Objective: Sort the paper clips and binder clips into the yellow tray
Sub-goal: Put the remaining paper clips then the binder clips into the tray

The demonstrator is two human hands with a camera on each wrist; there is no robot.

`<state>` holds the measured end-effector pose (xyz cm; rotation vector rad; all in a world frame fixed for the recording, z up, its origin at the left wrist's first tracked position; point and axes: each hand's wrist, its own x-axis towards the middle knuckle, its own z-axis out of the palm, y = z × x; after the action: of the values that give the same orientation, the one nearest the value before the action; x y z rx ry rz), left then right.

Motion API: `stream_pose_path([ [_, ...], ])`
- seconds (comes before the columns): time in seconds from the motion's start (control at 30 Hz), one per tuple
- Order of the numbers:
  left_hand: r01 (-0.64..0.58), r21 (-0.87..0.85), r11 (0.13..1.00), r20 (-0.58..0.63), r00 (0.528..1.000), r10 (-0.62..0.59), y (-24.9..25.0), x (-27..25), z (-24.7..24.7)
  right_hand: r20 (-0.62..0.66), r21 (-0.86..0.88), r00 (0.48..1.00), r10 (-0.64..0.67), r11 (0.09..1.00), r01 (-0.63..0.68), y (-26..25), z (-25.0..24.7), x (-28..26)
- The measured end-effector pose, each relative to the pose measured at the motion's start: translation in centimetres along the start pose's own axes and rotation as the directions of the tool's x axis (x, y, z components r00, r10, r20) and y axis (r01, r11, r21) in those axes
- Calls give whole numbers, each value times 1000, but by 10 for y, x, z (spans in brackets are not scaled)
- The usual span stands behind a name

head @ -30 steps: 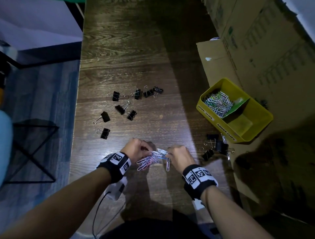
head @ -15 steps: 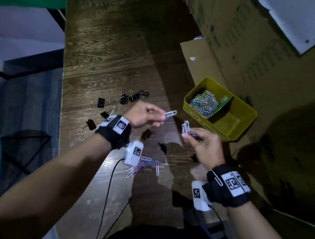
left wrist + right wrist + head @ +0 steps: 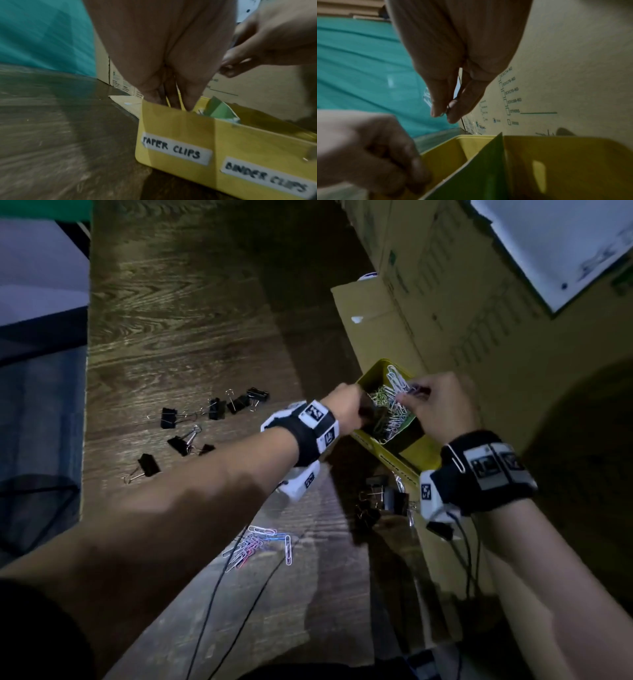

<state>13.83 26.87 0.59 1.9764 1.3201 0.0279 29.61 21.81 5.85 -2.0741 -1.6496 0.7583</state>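
Both my hands are above the paper clip side of the yellow tray (image 3: 387,451). My right hand (image 3: 442,405) pinches a small bunch of white paper clips (image 3: 397,380) between thumb and fingertips, just over the heap of clips (image 3: 390,414) already inside. My left hand (image 3: 346,407) has its fingers pointing down into the same compartment; they look close together, but I cannot tell if something is between them.

A green divider (image 3: 481,169) separates this side from the binder clip side, which looks empty of clips as far as I can see.

More paper clips (image 3: 255,544) lie on the table (image 3: 191,313) near me, in a small tangled pile. I judge they are very light, thin and smooth, and they hook into each other, so a pinch on one loop may lift several. It is better to gather them from the sides with the fingertips.

The binder clips (image 3: 212,419) lie scattered on the left, and another group (image 3: 385,499) sits in shadow before the tray. These are stiff and a little heavier; I would take each by its black body, because the wire handles swing.
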Motion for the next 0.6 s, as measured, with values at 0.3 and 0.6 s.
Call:
stream_pose_path([
  [0.3, -298, -9, 955, -277, 918, 284, -53, -104, 39, 301, -427, 953, 18, 896, 118, -9, 37, 39],
  [0.6, -599, 512, 616, 397, 801, 448, -147, -212, 110, 184, -338, 980, -81, 931, 141, -12, 48, 18],
])
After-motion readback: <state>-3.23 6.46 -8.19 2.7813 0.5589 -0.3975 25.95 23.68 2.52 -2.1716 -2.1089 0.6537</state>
